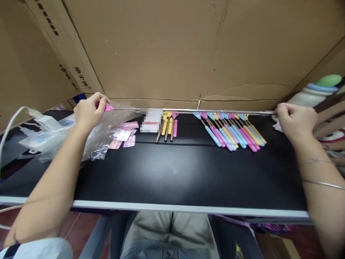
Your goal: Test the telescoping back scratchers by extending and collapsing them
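A telescopic back scratcher [183,110] is stretched out long and level across the table's far side, its thin metal rod spanning between both hands. My left hand [91,109] pinches it by the pink claw head. At the other end my right hand [296,120] is closed in a fist, hiding that end of the rod. Below the rod lies a slanted row of collapsed back scratchers [229,133] with blue, pink, purple and yellow handles. Left of them is a smaller group of yellow and pink pieces [169,126], some with bare metal tubes showing.
Clear plastic bags [99,138] lie under my left arm, beside scattered small printed cards [124,135]. A partly blurred white label [151,121] lies near the middle. Cardboard walls [167,50] enclose the black table [172,172]. A bottle with a green lid [314,91] stands far right.
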### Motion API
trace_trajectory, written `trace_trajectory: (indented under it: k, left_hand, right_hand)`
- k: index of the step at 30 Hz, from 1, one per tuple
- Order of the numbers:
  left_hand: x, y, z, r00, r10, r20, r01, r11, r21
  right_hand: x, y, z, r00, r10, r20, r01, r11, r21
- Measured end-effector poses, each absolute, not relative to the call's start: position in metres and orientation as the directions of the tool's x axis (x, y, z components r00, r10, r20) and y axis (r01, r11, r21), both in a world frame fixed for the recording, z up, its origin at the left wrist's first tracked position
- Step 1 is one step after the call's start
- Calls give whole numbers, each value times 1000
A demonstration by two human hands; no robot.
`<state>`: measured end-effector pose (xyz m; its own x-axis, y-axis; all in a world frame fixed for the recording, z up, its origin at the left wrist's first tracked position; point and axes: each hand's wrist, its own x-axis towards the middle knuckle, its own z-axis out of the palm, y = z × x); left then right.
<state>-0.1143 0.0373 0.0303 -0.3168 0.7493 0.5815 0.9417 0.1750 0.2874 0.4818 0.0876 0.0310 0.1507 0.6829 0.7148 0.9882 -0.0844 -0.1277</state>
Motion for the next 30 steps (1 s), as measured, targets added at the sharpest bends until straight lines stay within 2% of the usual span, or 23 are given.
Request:
trace_trajectory:
  k: [5, 10, 17, 20, 25, 30]
  left_hand:
    - [-115, 37, 27, -323, 728, 605, 940, 168, 298]
    - [-114, 33, 34, -269, 663, 699, 948, 55, 314]
    - [-109, 30, 40, -195, 580, 791, 956, -68, 286]
    - [-89, 28, 36, -98, 638, 764, 969, -115, 221]
    - [-40, 22, 25, 166, 751, 640, 968, -249, 41]
    - [-14, 13, 22, 226, 736, 638, 947, -320, 34]
  right_hand:
    - [474, 85, 32, 136, 661, 738, 990, -55, -132]
    - [477, 86, 33, 197, 629, 752, 980, -109, -165]
    - [476, 83, 37, 205, 620, 757, 978, -106, -178]
    - [456, 78, 38, 164, 646, 745, 985, -68, -157]
    - [412, 64, 35, 58, 699, 713, 995, 20, -100]
    - [383, 50, 32, 43, 705, 708, 990, 66, -126]
